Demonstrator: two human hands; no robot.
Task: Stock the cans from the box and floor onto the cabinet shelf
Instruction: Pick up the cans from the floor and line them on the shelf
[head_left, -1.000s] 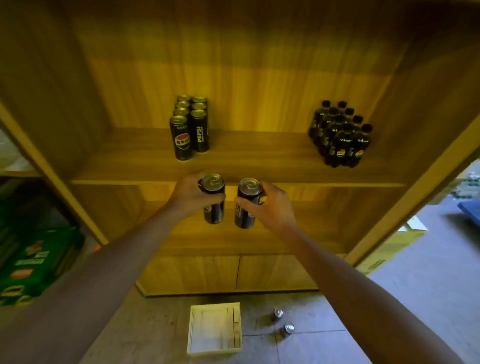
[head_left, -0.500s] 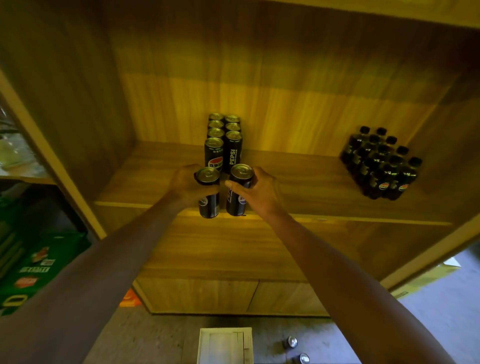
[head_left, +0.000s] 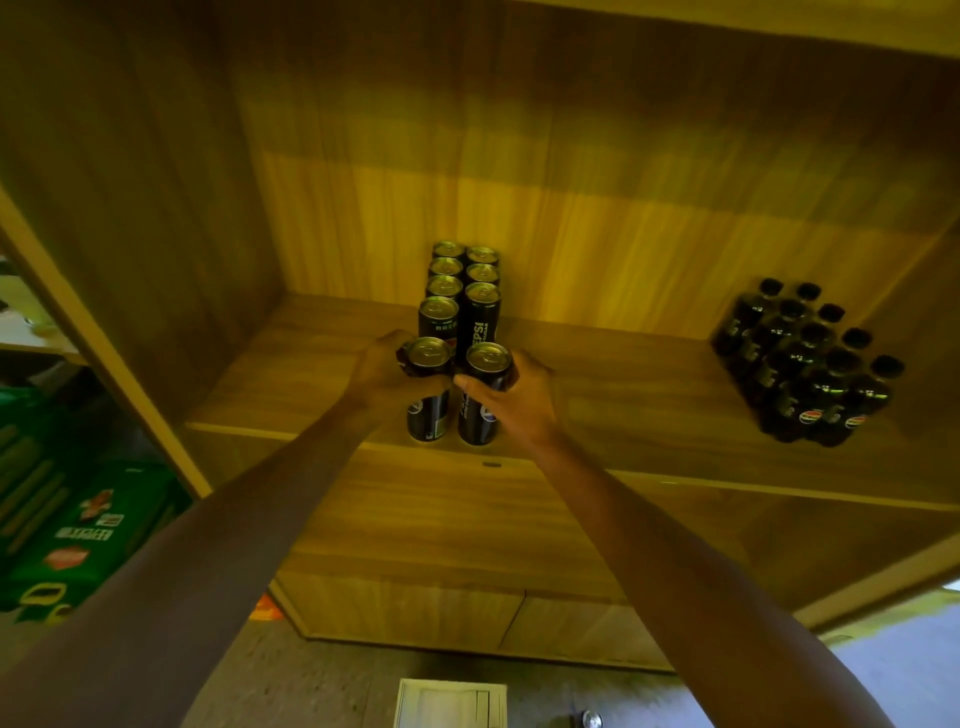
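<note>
Wooden cabinet shelf (head_left: 597, 395), front edge: left hand (head_left: 379, 376) wrapped around left can (head_left: 428, 387), right hand (head_left: 514, 400) around right can (head_left: 483, 395), side by side (both upright), just before stocked can rows (head_left: 462, 291). Bottle pack (head_left: 805, 364) well apart, right.

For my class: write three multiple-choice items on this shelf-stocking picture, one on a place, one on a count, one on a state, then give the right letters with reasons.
1. Where is the shrink-wrapped pack of dark bottles?
A. right part of the wooden shelf
B. floor
C. left part of the shelf

2. How many black cans stand in the double row behind the hands?
A. four
B. eight
C. twelve

3. What is the left hand doing?
A. hanging empty
B. gripping a black can
C. pointing

Answers: 1 A, the pack sits far right. 2 B, two columns of four tops. 3 B, fingers wrap the can.
</note>
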